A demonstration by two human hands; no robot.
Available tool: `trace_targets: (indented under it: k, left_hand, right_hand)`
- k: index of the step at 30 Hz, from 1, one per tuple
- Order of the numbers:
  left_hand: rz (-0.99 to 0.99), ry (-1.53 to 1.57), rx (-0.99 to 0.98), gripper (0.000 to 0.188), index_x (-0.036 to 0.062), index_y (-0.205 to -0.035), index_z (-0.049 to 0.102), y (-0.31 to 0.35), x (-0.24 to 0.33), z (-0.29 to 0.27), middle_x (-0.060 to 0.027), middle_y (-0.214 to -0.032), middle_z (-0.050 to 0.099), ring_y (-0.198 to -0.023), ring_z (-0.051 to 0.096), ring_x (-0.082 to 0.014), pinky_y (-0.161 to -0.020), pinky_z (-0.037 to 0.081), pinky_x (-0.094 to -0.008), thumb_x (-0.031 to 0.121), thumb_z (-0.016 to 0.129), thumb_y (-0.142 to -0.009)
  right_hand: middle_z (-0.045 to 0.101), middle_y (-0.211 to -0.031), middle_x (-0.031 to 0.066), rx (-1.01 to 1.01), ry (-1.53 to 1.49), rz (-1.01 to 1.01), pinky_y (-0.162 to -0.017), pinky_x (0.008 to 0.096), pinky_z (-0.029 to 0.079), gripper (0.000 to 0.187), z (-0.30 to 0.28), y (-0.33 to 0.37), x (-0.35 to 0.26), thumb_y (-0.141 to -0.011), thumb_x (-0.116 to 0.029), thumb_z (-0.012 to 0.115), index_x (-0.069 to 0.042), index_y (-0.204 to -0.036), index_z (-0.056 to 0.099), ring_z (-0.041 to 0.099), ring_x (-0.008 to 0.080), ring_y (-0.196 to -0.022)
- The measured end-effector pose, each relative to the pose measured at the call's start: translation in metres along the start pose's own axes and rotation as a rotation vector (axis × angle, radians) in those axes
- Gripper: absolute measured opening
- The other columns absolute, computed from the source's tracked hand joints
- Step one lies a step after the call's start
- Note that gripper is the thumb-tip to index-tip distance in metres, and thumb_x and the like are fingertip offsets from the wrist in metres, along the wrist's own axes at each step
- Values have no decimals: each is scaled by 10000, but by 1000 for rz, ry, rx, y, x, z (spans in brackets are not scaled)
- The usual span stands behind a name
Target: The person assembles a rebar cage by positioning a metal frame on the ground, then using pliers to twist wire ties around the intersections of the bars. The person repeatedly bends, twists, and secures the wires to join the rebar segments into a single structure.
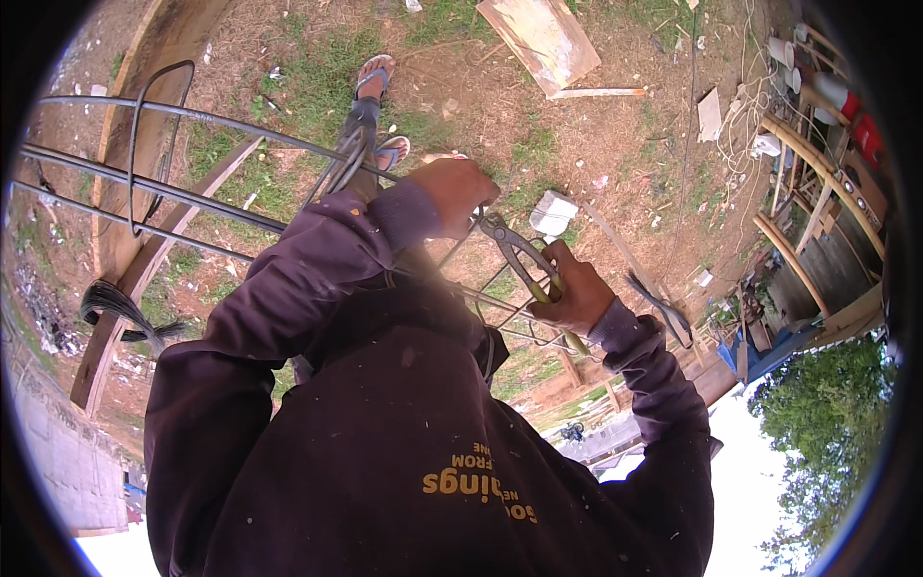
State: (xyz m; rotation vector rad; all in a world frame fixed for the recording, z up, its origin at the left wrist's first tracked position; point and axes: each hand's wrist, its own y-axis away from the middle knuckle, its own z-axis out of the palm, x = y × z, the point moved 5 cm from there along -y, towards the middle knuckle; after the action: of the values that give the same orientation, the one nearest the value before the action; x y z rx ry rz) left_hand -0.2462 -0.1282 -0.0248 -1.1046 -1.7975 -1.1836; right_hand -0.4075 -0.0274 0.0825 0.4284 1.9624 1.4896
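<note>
Head view, looking steeply down over a dark purple sweatshirt with yellow lettering: left hand closed into a fist at the rebar cage, right where the long grey bars meet a bent stirrup loop. Right hand wrapped tight around the handles of a pair of pincers, yellow grips showing between the fingers. Pincer head pointing up and left, its jaws just beside the left fist, touching or nearly touching the same junction; tie wire there too thin to make out. Long bars running from the left rim across to the hands, continuing under the right wrist. Beyond the cage, two feet in sandals on patchy grass and bare earth. Farther off, a wooden board flat on the ground, a curved concrete edge at upper left, wooden scaffolding at right
</note>
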Motion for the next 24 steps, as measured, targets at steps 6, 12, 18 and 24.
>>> trace_targets:
  k: [6,12,18,24]
  left_hand:
    - [6,31,55,347,74,-993,699,-3,-7,6,-169,-913,646,-916,647,-349,-819,524,-458,130,769,-658]
    - [-39,39,0,381,73,-993,695,-4,-6,5,-167,-876,644,-902,640,-354,-810,518,-466,146,771,-627]
    - [-44,-2,42,343,83,-941,719,-2,-2,2,-163,-858,644,-889,641,-344,-793,520,-457,155,776,-610]
    - [-64,-28,74,333,95,-919,725,-2,-7,5,-158,-844,665,-883,653,-340,-798,522,-454,172,768,-598]
  right_hand:
    - [568,-1103,157,347,781,-294,-853,414,462,466,-42,15,-38,-848,-197,674,-49,-1264,524,557,328,-1002]
    - [646,-844,134,62,804,-135,-655,422,507,344,-53,9,-40,-941,-263,616,-68,-1216,547,643,304,-735]
    - [581,-661,91,-356,173,147,-509,353,495,441,-64,-16,-17,-707,-299,866,-16,-898,587,614,213,-540]
    - [612,-874,129,12,571,-179,-658,443,514,480,-68,-12,-29,-719,-196,794,-25,-1083,531,623,326,-726]
